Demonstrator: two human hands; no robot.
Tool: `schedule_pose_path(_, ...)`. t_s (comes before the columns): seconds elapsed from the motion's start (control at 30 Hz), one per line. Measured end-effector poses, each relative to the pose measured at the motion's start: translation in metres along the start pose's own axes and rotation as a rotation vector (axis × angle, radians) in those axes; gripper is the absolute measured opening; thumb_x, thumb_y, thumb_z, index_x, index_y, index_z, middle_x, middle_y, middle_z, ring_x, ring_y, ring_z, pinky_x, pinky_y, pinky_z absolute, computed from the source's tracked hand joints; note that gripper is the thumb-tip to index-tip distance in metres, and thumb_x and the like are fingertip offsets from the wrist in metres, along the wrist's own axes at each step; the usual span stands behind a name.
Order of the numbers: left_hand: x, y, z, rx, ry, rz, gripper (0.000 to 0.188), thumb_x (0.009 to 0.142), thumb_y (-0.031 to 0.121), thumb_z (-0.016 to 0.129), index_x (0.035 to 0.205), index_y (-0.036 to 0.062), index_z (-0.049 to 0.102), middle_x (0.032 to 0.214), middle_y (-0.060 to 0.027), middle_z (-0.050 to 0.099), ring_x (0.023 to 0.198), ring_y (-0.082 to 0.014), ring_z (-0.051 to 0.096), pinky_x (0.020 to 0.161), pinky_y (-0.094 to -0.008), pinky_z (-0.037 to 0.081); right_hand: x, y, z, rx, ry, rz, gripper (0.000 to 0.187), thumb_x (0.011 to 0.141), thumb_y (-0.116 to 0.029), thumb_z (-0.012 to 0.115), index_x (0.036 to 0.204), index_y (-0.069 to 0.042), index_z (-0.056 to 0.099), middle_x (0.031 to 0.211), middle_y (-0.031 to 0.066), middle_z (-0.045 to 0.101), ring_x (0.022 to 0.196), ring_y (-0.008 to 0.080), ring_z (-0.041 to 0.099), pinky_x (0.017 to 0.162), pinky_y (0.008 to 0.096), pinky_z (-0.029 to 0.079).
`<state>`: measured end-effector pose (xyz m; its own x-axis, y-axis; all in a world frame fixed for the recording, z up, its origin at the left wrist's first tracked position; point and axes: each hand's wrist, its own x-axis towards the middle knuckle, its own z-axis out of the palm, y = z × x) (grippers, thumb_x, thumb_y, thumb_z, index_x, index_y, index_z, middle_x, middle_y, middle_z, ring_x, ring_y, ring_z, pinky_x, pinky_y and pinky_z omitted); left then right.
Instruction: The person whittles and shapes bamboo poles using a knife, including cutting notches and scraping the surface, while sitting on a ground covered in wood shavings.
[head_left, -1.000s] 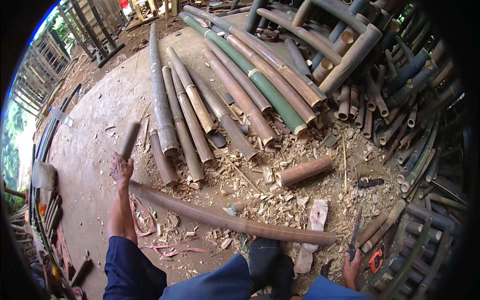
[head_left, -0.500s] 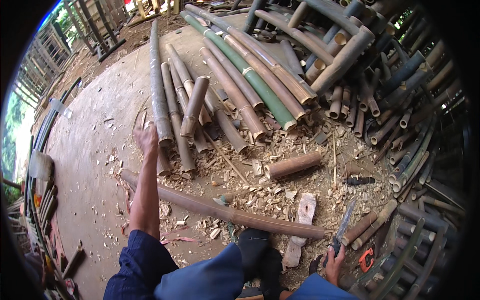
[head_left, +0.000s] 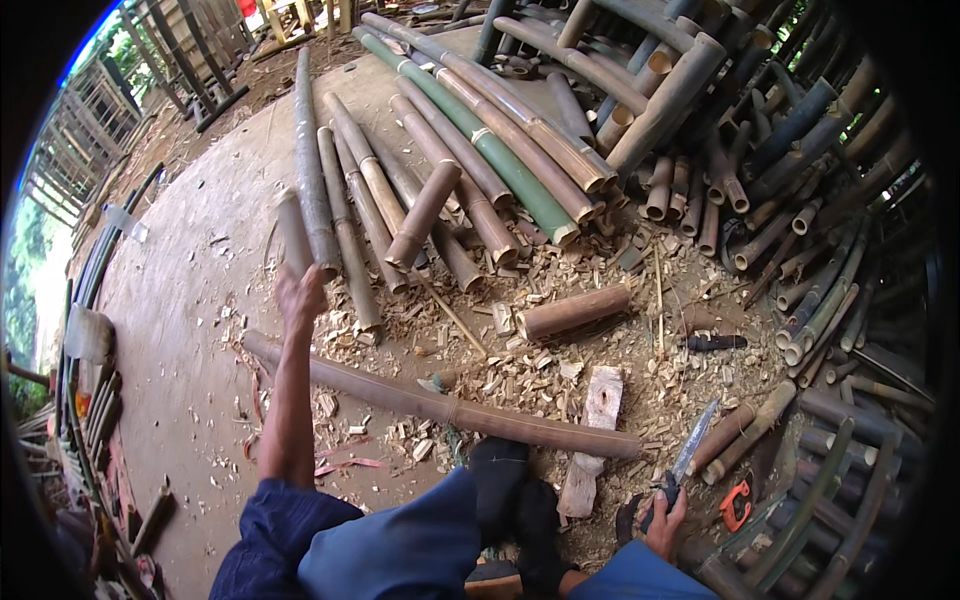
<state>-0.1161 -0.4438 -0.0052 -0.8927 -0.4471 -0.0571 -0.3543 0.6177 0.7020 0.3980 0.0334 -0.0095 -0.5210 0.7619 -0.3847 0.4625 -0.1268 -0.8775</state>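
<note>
Head view: the left hand, arm outstretched, is gripping a short grey-brown bamboo tube; the right hand is clasping a black-handled, grey-bladed knife.

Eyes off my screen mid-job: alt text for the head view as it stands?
The person's left hand holds a short bamboo piece, the right hand a knife. A long pole lies crosswise before the feet among chips; beyond, poles lie side by side, including a green one.
</note>
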Motion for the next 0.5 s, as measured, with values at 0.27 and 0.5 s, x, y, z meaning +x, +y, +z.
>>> schedule_pose_path(0.27, -0.038, 0.119, 0.103, 0.263, -0.342, 0.309, 0.091, 0.083, 0.043, 0.078, 0.152, 0.005, 0.032, 0.136, -0.0282, 0.049, 0.124, -0.0432, 0.057, 0.098, -0.0552, 0.054, 0.009, 0.002, 0.015, -0.042, -0.045, -0.031, 0.027, 0.107, -0.022, 0.058, 0.126, -0.004, 0.049, 0.078, 0.0036, 0.055, 0.06, 0.011, 0.054, 0.051, 0.0279, 0.047)
schedule_pose_path(0.5, -0.008, 0.103, 0.17, 0.145, -0.159, 0.196, 0.09, 0.085, 0.045, 0.072, 0.144, -0.008, 0.031, 0.126, -0.0361, 0.063, 0.113, -0.0462, 0.068, 0.099, -0.0516, 0.055, 0.012, 0.007, 0.022, 0.08, -0.126, -0.055, 0.021, 0.106, -0.017, 0.057, 0.121, -0.005, 0.048, 0.075, 0.0021, 0.054, 0.054, 0.0105, 0.051, 0.049, 0.0282, 0.045)
